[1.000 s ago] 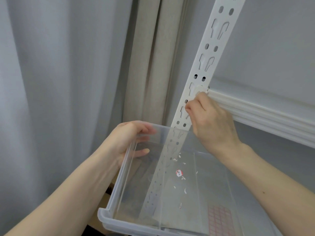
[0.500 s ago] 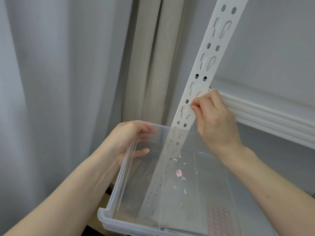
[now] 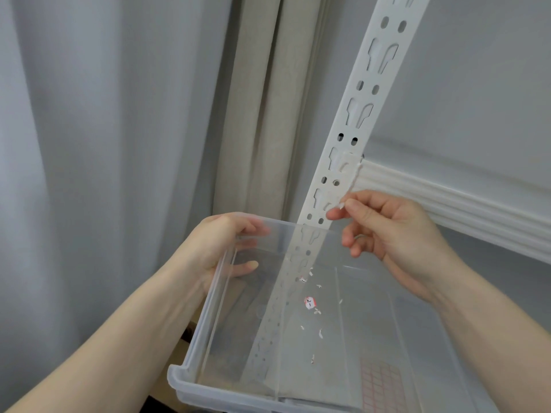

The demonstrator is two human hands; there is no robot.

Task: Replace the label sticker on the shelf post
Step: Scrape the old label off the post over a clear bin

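Note:
A white perforated shelf post (image 3: pixel 362 114) slants from the top right down behind a clear plastic bin (image 3: pixel 205 311). My right hand (image 3: pixel 387 231) is just right of the post and pinches a small white scrap of sticker (image 3: pixel 340 205) between thumb and forefinger. Pale sticker residue (image 3: pixel 347 166) shows on the post above that hand. My left hand (image 3: pixel 220 245) grips the bin's far left corner, thumb inside. On the bin's floor lie several white paper scraps, a round red-rimmed label piece (image 3: pixel 309 302) and a sheet of red-bordered labels (image 3: pixel 380 386).
A white shelf beam (image 3: pixel 447 204) runs right from the post. Grey curtain (image 3: pixel 104 144) and a beige curtain fold (image 3: pixel 268 114) hang to the left. The grey wall is behind the post.
My right hand has come down and away from the post's residue patch, now holding a peeled scrap clear of the post. The left hand and bin stay put.

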